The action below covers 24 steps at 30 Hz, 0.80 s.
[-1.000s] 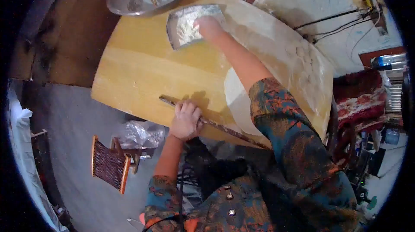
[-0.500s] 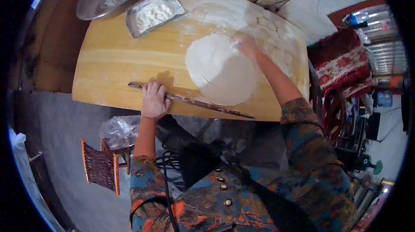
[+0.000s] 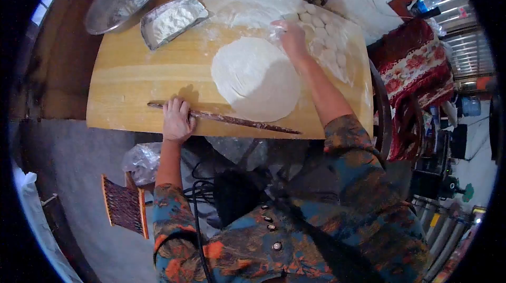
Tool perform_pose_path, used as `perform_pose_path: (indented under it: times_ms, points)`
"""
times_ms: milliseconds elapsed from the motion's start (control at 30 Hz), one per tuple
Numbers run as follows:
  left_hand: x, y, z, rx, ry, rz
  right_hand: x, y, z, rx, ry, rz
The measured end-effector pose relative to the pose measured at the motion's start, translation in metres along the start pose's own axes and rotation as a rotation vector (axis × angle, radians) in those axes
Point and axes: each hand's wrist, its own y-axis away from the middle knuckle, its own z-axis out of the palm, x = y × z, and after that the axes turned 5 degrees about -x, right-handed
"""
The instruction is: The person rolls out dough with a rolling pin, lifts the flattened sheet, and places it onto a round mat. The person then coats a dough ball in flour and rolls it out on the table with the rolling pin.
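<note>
Along the near edge of the table [image 3: 124, 83], the left hand [image 3: 177, 119] closes around the rolling pin [image 3: 232, 120], best kept steady beside the flat dough [image 3: 255, 77], the right hand [image 3: 292, 39] beyond, its hold unclear.

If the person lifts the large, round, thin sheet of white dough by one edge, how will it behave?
The large, round, thin sheet of white dough would probably hang floppy, since it looks thin and shows soft creases. It might also stretch or tear if held at one point, being wide. The pale flour dusting on the yellow wooden table may help it slide.
</note>
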Motion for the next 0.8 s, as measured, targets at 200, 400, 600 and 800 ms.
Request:
perform_pose_path:
  times_ms: [200,400,600,800]
  points:
    - [0.0,-0.002,0.001,-0.001,-0.014,-0.009,0.038,0.036,-0.029,-0.217,0.087,0.171]
    - [0.0,-0.001,-0.001,-0.031,-0.013,0.006,0.006,0.116,-0.069,-0.639,0.018,0.276]
    - [0.004,-0.001,0.0,-0.006,-0.055,0.024,-0.072,0.124,0.0,-0.515,-0.52,0.255]
    - [0.006,0.0,0.001,0.02,-0.037,0.049,-0.054,0.156,-0.002,-0.331,-0.436,0.127]
